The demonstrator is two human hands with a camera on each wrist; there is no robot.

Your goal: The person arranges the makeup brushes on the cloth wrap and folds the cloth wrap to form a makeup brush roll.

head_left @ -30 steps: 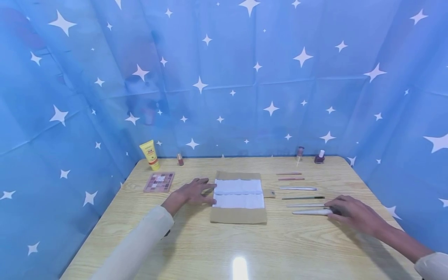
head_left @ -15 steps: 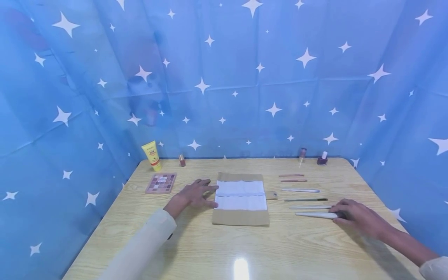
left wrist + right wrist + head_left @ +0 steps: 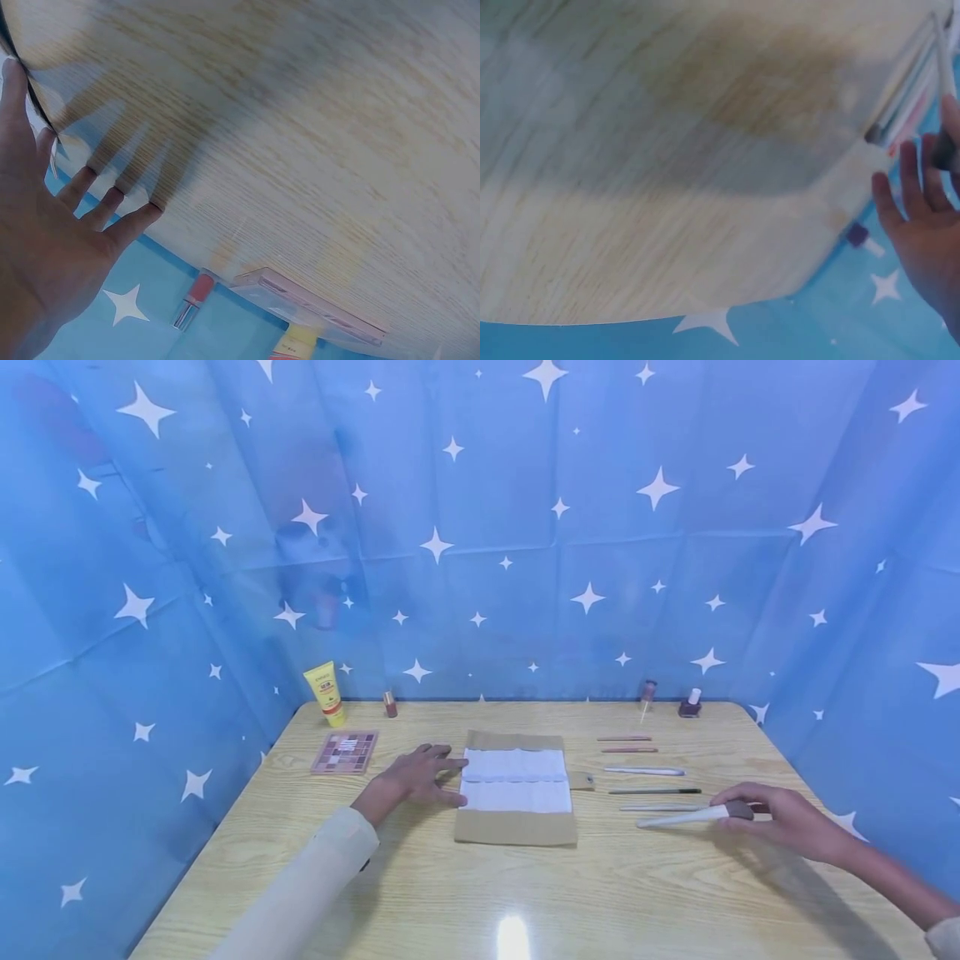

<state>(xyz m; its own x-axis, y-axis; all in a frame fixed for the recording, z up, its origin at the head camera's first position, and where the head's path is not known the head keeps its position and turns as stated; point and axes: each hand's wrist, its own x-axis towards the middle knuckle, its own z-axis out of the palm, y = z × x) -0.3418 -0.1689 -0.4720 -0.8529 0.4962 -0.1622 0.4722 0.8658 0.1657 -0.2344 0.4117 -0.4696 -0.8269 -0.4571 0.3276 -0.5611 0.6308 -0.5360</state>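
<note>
Eyeshadow palette's (image 3: 345, 752) at the left hand's (image 3: 416, 778) 10 o'clock, fingers spread pretty wide by the unfolded case (image 3: 515, 790) at 3. Then five loose brushes (image 3: 655, 791), with the big brush (image 3: 684, 817) around their 5 o'clock, held in the right hand's (image 3: 795, 820) fingers.

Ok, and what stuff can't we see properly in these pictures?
Head view: the right end of the thin pale brush is unclear behind the right hand.
Head view: the small print on the yellow tube is too tiny to read.
Left wrist view: the bottom edge cuts that tube off.
Right wrist view: the right edge cuts off the hand gripping the big brush.
</note>
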